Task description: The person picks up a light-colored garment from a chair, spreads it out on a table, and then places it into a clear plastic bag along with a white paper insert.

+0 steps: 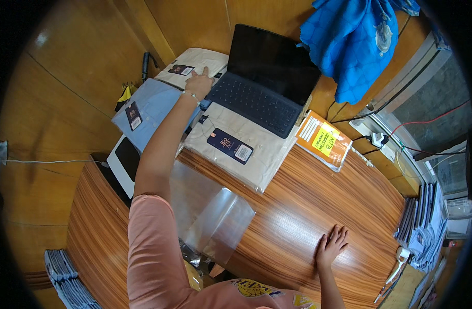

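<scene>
Left fingers (205, 71) beside printed tag (181, 69)

Salmon-pink short-sleeved shirt (156, 252), yellow-and-dark chest print (254, 288), pale bracelet (194, 96)

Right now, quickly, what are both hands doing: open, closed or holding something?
Left hand: open, fingers spread at the far cream package, nothing visibly grasped.
Right hand: open, palm down on the wooden table, holding nothing.
</scene>
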{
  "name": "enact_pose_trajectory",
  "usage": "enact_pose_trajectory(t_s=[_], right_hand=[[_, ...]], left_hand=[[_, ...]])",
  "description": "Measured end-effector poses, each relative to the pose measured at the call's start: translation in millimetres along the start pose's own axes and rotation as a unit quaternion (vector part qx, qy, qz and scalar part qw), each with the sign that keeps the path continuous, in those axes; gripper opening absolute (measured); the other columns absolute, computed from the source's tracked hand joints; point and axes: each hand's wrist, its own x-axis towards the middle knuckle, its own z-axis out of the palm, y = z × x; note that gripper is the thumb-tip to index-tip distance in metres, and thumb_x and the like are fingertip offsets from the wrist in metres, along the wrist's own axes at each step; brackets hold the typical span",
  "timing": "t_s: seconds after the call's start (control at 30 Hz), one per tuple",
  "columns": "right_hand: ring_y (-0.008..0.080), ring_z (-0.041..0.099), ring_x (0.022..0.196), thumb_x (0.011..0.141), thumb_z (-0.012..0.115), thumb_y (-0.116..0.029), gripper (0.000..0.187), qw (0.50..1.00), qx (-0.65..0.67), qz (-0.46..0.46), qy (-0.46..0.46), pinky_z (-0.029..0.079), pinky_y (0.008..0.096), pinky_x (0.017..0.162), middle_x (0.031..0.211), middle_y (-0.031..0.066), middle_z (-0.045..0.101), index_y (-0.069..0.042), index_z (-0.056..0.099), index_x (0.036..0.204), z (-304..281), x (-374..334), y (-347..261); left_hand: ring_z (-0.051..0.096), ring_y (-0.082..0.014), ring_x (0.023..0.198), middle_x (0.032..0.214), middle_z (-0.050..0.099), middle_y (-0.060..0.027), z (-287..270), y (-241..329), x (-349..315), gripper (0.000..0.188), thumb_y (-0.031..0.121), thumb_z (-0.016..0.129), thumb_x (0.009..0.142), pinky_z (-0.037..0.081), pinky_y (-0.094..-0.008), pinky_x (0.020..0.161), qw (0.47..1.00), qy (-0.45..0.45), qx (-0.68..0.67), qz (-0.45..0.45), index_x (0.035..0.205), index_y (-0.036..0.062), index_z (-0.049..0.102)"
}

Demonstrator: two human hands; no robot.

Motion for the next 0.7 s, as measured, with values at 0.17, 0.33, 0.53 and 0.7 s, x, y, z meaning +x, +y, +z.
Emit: enact_pose_trajectory(t_s=[0.17,0.33,0.53,0.7], right_hand=[[0.0349,0.014,0.132,0.085,0.045,-0.032,0.051,1.000,-0.009,0.014,0.001,0.003,0.0578,0.102,0.140,0.0177,0.024,-0.010,0.037,0.131,-1.0,-2.7,2.7],[0.0346,0.014,0.132,0.086,0.045,-0.032,0.050,1.000,-0.001,-0.003,-0.001,0.004,0.0579,0.102,0.140,0.0175,0.024,-0.010,0.038,0.130,-5.5,-1.7,-1.5],[0.0346,0.014,0.132,0.087,0.043,-0.033,0.050,1.000,-0.013,0.006,0.002,0.004,0.0588,0.101,0.140,0.0169,0.024,-0.011,0.038,0.131,-4.6,-2.4,-0.2],[0.0353,0.013,0.132,0.086,0.043,-0.033,0.051,1.000,-0.013,0.002,-0.007,0.004,0.0599,0.101,0.141,0.0173,0.023,-0.011,0.036,0.132,-4.1,2.5,-2.7]], left_hand=[[0.050,-0.0476,0.104,0.130,0.038,-0.0242,-40.2,28.5,-13.6,0.030,0.013,0.055,0.076,0.049,-0.0430,0.082,0.991,-0.027,0.068,0.112,0.103,0.0011,0.060],[0.052,-0.0476,0.101,0.130,0.037,-0.0236,-28.3,13.6,-18.0,0.023,0.009,0.055,0.074,0.050,-0.0405,0.080,0.985,-0.006,0.126,0.121,0.094,0.0051,0.065],[0.054,-0.0406,0.100,0.134,0.033,-0.0225,-41.5,27.7,-25.4,0.028,0.003,0.048,0.076,0.047,-0.0383,0.085,0.986,-0.030,0.080,0.142,0.101,0.0039,0.061],[0.056,-0.0343,0.099,0.136,0.033,-0.0192,-39.6,20.7,-29.0,0.027,0.004,0.050,0.076,0.047,-0.0373,0.084,0.987,-0.016,0.078,0.142,0.101,0.0053,0.061]])
